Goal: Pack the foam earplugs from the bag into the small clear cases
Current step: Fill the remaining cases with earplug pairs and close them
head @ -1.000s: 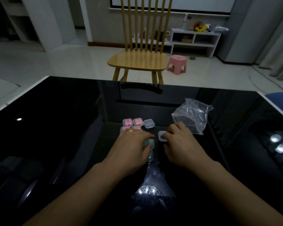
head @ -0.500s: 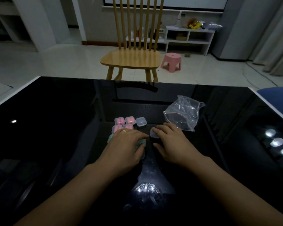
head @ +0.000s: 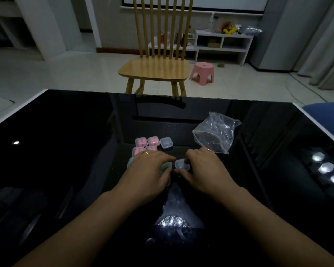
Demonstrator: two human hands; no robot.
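Note:
On the glossy black table (head: 66, 151) sit several small clear cases. Those with pink earplugs (head: 147, 142) form a cluster, and an empty clear case (head: 166, 142) stands to their right. My left hand (head: 148, 172) lies over cases with green earplugs (head: 167, 166), fingers curled on them. My right hand (head: 202, 169) pinches a small clear case (head: 182, 164) between thumb and fingers. The crumpled clear plastic bag (head: 215, 135) lies behind my right hand; I cannot tell what it holds.
A wooden chair (head: 154, 68) stands beyond the table's far edge, with a pink stool (head: 202, 72) to its right. A blue seat (head: 328, 114) shows at the table's right corner. Lamp reflections glare on the table at right and near me.
My right hand has drawn back a little and now pinches the clear case between thumb and fingers. The left hand stays over the green cases. The camera has shifted slightly.

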